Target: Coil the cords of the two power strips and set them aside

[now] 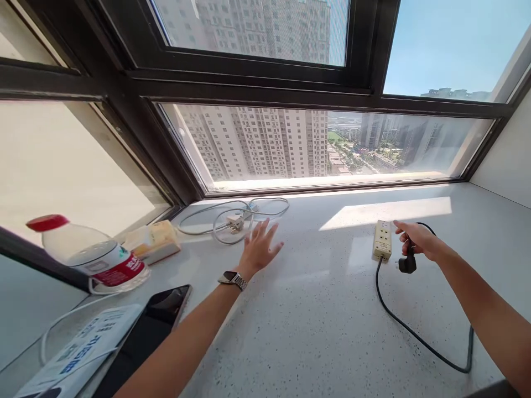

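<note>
My left hand (260, 246) reaches toward the back of the speckled sill with its fingers spread, holding nothing. Just beyond its fingertips lie a white cable (222, 209) in loose loops and a small white plug (235, 222). On the right, my right hand (418, 239) is closed around a black plug (407, 262), which hangs below the fingers. Beside that hand is a cream power strip (382, 241), with sockets on its upper face. From its near end a black cord (392, 313) curves toward me and passes under my right forearm.
A large bottle with a red cap (110, 264) leans at the left by a tissue pack (153, 241). Nearer me lie a dark tablet-like device (145, 337) and a white printed packet (78, 351). Dark window frames (332, 190) bound the far edge; a wall (504, 143) stands right.
</note>
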`<state>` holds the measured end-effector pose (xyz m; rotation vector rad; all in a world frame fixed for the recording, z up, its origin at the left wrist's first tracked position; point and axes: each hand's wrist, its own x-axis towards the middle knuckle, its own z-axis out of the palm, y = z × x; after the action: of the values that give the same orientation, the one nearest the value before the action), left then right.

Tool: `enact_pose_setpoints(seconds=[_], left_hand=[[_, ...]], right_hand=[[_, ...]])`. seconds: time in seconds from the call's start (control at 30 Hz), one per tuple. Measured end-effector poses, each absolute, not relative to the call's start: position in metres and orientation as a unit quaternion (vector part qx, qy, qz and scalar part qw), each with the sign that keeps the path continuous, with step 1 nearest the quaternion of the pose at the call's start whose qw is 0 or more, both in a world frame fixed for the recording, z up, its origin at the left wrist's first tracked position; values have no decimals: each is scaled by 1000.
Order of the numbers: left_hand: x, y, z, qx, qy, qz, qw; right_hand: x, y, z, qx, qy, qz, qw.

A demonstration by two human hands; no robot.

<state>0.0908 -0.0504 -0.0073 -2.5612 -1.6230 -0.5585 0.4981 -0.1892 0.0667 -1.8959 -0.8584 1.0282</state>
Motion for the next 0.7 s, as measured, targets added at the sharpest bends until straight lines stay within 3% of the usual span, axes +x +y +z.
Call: enact_pose_setpoints(seconds=[0.17,0.33,0.4,0.53,0.7], left_hand=[[179,-118,13,-922,-233,-310,-9],[235,-148,28,-726,-139,-661,-129],[241,-151,33,-611,-171,-744,-208],[234,-142,46,-425,-259,-779,-382],[211,-129,71,-324,-239,-777,-484]], right_hand=[[414,-197,121,-478,-365,558,572],[337,-178,107,-359,-315,571,668],[323,-167,90,-371,-328,583,644],[315,-156,67,-446,-458,592,491],[316,-159,63,-547,-633,445,319]])
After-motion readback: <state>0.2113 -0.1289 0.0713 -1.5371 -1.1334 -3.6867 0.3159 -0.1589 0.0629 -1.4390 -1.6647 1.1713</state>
